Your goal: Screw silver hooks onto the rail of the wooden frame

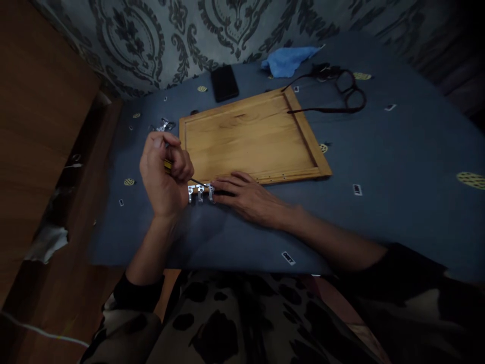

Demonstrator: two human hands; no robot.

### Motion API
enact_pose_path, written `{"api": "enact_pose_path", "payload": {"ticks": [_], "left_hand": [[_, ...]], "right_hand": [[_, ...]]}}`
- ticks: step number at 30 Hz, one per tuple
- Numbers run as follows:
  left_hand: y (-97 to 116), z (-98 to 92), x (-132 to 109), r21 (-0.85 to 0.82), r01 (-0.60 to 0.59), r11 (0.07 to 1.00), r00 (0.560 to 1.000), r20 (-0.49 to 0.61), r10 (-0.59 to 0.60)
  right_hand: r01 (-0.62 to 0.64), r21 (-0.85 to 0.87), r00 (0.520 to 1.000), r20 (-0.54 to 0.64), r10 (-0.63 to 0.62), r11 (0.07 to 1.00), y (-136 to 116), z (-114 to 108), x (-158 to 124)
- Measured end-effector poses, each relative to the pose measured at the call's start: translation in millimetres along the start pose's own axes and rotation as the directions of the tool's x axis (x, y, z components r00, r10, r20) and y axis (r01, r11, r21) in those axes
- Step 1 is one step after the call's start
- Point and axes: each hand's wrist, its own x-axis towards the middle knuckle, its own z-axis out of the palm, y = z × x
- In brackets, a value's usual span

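In the head view, my left hand (161,177) is closed around a screwdriver (168,166) with some yellow on its handle. Its thin dark shaft slants down to the right, the tip at a row of silver metal hooks (200,192). These hooks sit along the near edge of a framed wooden panel (246,136), close to its left corner. My right hand (255,201) lies with its fingers stretched out on that edge, the fingertips beside the rightmost hook. Several small dark holes show along the edge right of my fingers.
More silver metal pieces (163,125) lie beyond my left hand. Behind the panel are a black phone-like slab (225,83) and a blue cloth (290,60). Dark-framed glasses (344,93) rest partly over the panel's far right corner. A blue patterned cover (397,202) spreads over the surface.
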Motion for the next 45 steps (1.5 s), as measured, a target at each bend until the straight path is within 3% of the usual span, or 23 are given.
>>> {"api": "enact_pose_path", "payload": {"ticks": [13, 23, 35, 41, 45], "left_hand": [[-15.5, -4.5, 0.7, 0.009, -0.059, 0.998, 0.998, 0.012, 0.059], [-15.8, 0.6, -3.5, 0.021, 0.047, 0.999, 0.996, -0.083, -0.045], [-19.6, 3.9, -8.5, 0.061, -0.02, 0.998, 1.0, 0.02, 0.018], [-23.2, 5.5, -3.8, 0.06, 0.016, 0.998, 0.991, 0.128, -0.024], [-21.8, 4.6, -2.2, 0.064, 0.103, 0.993, 0.983, 0.147, -0.112]], "right_hand": [[0.002, 0.008, 1.0, 0.014, -0.002, 1.0, -0.2, -1.3, 0.0], [-0.005, 0.021, 1.0, 0.014, 0.005, 1.0, -1.0, -1.5, 1.0], [-0.004, 0.02, 1.0, 0.007, 0.004, 1.0, -0.8, -0.7, 0.6], [-0.02, -0.001, 1.0, 0.008, 0.021, 1.0, -0.7, 1.2, 0.4], [-0.003, -0.008, 1.0, -0.011, 0.003, 1.0, 0.2, 3.0, 0.5]]}}
